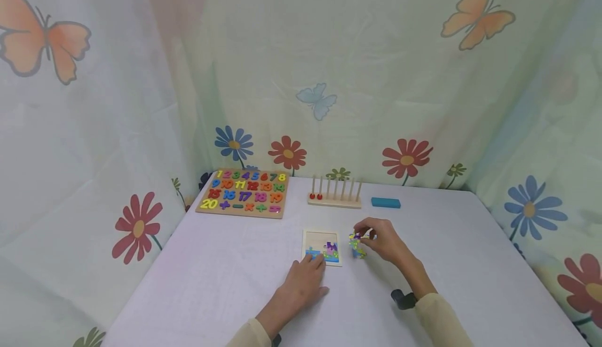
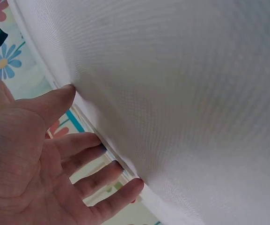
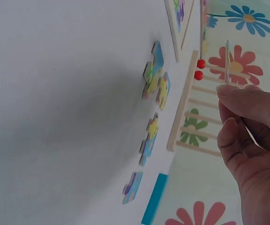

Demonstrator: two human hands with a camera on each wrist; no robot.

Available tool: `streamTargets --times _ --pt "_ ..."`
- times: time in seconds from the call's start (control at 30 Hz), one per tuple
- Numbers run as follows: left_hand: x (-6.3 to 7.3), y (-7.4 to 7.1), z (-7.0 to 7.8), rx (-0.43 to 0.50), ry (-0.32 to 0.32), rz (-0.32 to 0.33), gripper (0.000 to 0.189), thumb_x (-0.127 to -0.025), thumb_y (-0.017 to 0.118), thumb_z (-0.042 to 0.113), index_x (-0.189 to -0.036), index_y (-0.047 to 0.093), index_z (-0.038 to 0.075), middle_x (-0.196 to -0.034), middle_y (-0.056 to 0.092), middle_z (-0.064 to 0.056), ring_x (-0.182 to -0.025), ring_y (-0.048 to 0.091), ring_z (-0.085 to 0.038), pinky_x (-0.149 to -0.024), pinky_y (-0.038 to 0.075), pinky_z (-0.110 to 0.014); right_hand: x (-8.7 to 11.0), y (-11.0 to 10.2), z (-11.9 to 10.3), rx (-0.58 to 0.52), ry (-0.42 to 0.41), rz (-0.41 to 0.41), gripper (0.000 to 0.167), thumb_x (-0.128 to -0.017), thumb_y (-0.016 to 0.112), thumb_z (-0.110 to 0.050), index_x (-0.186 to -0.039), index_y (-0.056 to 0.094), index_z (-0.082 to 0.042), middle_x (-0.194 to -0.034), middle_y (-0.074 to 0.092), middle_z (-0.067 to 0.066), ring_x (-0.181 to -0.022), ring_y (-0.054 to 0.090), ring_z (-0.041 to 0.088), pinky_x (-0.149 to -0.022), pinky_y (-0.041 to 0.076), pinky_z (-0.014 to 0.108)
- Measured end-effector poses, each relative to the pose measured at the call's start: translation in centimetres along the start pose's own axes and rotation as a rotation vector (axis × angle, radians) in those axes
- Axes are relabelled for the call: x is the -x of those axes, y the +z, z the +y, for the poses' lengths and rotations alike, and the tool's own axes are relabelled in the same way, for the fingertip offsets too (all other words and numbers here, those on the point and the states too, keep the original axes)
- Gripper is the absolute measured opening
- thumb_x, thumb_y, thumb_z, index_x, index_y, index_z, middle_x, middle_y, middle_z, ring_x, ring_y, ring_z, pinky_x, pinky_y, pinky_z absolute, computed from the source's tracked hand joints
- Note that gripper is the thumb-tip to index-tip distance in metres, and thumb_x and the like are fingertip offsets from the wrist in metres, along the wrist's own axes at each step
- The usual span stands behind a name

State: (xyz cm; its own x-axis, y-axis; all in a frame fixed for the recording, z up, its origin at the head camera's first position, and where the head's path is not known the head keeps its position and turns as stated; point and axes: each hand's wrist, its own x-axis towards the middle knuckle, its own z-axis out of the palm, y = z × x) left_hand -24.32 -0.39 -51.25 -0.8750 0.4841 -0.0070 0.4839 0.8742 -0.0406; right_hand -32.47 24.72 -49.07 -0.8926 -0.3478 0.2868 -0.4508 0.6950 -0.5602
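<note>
A small wooden jigsaw tray (image 1: 320, 238) lies on the table, its lower part filled with colourful pieces and its upper part bare wood. My left hand (image 1: 303, 284) rests with extended fingertips on the tray's near edge; the left wrist view shows those fingers (image 2: 118, 197) spread and gripping nothing. To the right of the tray, my right hand (image 1: 383, 238) is raised over the table. Between thumb and fingertips it pinches a jigsaw piece (image 3: 227, 63), seen edge-on in the right wrist view. Several loose jigsaw pieces (image 3: 149, 140) lie on the cloth below that hand.
At the back left lies a number board (image 1: 240, 193) with coloured numerals. A wooden peg rack (image 1: 335, 203) with red beads stands behind the tray. Right of it is a teal block (image 1: 385, 202). Flowered curtains (image 1: 367, 75) enclose the white-covered table.
</note>
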Motion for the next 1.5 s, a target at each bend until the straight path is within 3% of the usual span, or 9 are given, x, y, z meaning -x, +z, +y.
streamTargets --times 0.6,0.97,1.27,1.5 --pt "-0.3 0.2 -0.4 0.009 0.024 0.012 0.067 -0.100 0.073 0.054 -0.152 0.062 0.013 -0.159 0.057 0.001 -0.144 0.055 -0.022 -0.108 0.057 -0.042 1.2 -0.9 2.0 0.008 0.013 0.031 0.030 -0.085 0.083 0.014 -0.113 0.076 0.005 -0.103 0.079 0.013 -0.093 0.073 0.027 -0.077 0.064 0.034" --pt "-0.4 0.4 0.0 0.052 0.033 -0.007 0.067 -0.100 0.073 0.053 -0.152 0.061 0.013 -0.160 0.056 0.001 -0.146 0.053 -0.023 -0.110 0.056 -0.045 3.1 -0.8 3.5 0.009 0.068 0.013 0.029 -0.083 0.083 0.015 -0.110 0.076 0.005 -0.101 0.079 0.012 -0.091 0.072 0.025 -0.076 0.064 0.036" --pt "-0.5 0.2 -0.1 0.043 0.027 -0.010 0.067 -0.100 0.074 0.051 -0.153 0.061 0.012 -0.160 0.056 0.000 -0.146 0.054 -0.024 -0.110 0.056 -0.044 3.4 -0.8 4.3 0.017 0.109 -0.015 0.030 -0.084 0.083 0.014 -0.112 0.076 0.005 -0.103 0.079 0.012 -0.090 0.070 0.023 -0.077 0.063 0.033" --pt "-0.3 0.2 -0.3 0.031 0.020 -0.022 0.066 -0.100 0.073 0.053 -0.152 0.062 0.014 -0.161 0.055 0.001 -0.147 0.053 -0.023 -0.109 0.057 -0.043 3.3 -0.5 4.5 -0.009 0.093 -0.036 0.029 -0.083 0.080 0.017 -0.110 0.076 0.005 -0.102 0.078 0.010 -0.090 0.070 0.022 -0.076 0.062 0.032"
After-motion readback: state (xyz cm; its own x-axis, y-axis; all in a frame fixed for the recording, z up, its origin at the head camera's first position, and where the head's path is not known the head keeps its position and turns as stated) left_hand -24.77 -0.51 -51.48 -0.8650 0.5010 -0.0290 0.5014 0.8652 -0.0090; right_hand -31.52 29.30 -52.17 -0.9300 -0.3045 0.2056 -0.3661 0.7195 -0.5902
